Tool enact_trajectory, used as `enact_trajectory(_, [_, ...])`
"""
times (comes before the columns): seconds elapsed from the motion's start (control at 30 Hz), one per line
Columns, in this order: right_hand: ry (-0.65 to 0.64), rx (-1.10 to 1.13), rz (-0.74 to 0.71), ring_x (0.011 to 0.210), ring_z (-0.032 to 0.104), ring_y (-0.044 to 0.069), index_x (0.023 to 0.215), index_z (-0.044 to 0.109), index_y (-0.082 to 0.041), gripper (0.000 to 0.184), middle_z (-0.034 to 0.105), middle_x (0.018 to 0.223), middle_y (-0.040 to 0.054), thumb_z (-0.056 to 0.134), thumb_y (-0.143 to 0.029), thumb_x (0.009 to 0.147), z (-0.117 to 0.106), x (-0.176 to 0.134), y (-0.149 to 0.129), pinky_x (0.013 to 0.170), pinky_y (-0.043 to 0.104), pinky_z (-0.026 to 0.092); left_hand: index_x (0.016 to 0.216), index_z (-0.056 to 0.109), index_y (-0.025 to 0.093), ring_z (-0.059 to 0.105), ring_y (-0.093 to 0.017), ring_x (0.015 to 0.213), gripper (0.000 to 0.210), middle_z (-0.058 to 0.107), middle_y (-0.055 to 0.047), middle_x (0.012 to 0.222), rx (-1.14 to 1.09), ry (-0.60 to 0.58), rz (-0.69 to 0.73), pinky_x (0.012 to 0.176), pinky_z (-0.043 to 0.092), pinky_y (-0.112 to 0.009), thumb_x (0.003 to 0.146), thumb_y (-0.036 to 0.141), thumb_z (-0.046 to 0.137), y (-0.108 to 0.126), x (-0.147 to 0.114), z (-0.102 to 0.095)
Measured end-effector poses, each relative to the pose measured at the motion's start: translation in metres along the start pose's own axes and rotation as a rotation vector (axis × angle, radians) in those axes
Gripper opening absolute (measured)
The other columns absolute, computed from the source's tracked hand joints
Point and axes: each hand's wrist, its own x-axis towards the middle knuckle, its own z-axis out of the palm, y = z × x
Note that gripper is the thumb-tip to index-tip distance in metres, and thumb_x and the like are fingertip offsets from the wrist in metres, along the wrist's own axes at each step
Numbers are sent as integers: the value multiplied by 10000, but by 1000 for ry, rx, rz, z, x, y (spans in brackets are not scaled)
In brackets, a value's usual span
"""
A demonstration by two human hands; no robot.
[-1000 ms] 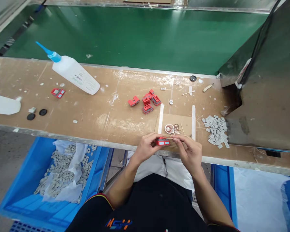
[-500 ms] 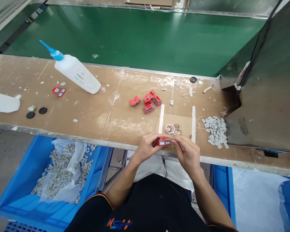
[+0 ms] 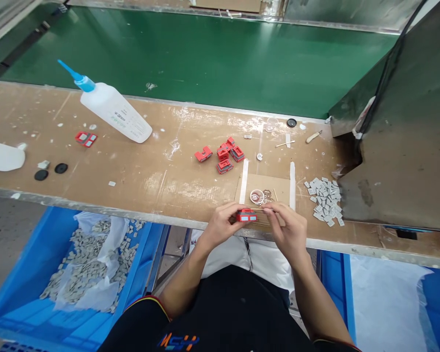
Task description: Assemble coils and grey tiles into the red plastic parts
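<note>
A black shirt point(image 3: 234, 308) with short sleeves point(image 3: 141, 322) is worn. Red-and-yellow trim point(image 3: 159, 303) edges the left one; orange-and-blue lettering point(image 3: 178, 341) marks the front.

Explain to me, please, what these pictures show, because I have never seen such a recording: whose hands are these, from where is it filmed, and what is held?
There is no robot grip here, only one person's two bare hands. A camera on that person's head looks forward and down. The left hand holds a red piece; the right hand pinches a thin stick beside it. The bench bears more red pieces, a grey pile and a white bottle.
</note>
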Motion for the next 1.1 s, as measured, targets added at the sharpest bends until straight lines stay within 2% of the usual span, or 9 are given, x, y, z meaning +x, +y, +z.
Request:
enact_trajectory(0.17, [125,-39,67,825,707,203,918,708,-232,203,733,873,62,525,-256,1002,8,9,12,748,339,586,1126,735,166,704,-200,855,246,762,-102,987,-15,-6,6,734,562,-282,891,221,692,0,-1,-2])
enact_trajectory(0.3, [25,-43,29,972,687,228,1073,710,-227,214,706,1021,92,528,-310,997,17,12,23,833,375,577,1148,730,166,696,-188,830,274,749,-89,959,-39,-2,-8,708,559,-264,880,215,703,-2,-1,-3])
enact_trajectory(0.4, [59,-125,45,1056,653,252,1182,676,-213,272,678,1123,117,529,-345,995,-1,12,42,870,404,558,1127,739,164,696,-182,813,267,753,-90,953,-65,-3,-11,684,558,-255,870,234,721,-4,-2,-4])
enact_trajectory(0.5, [114,-405,157,974,631,268,1104,706,-199,242,667,1030,118,513,-291,990,-33,16,71,855,423,530,1123,745,165,704,-187,829,274,764,-101,983,-97,-14,-21,690,566,-261,858,232,731,-6,-2,-6])
enact_trajectory(0.6, [-24,-643,182,915,594,287,1001,733,-187,196,657,952,118,550,-234,950,-55,22,97,834,426,503,1125,751,160,709,-189,826,293,766,-106,980,-138,-18,-48,694,571,-265,841,233,746,-7,-3,-6])
enact_trajectory(0.7, [-101,-737,126,899,574,284,929,732,-191,210,660,929,118,524,-199,958,-58,28,106,806,399,484,1132,757,152,712,-193,831,316,759,-112,978,-180,-22,-61,698,574,-263,835,258,753,-8,-4,-6])
enact_trajectory(0.9, [-128,-780,28,869,583,277,967,714,-178,303,662,892,128,413,-141,978,-60,27,95,783,378,463,1205,740,145,726,-215,885,388,762,-134,1039,-235,-41,-69,761,599,-300,840,276,760,-11,-7,-7])
enact_trajectory(1.1, [-329,-839,82,709,574,235,859,694,-179,285,610,853,117,439,-57,887,-64,16,85,614,330,411,1265,715,154,731,-217,947,424,764,-138,1103,-223,-37,-33,834,604,-320,855,258,748,-13,-7,-9])
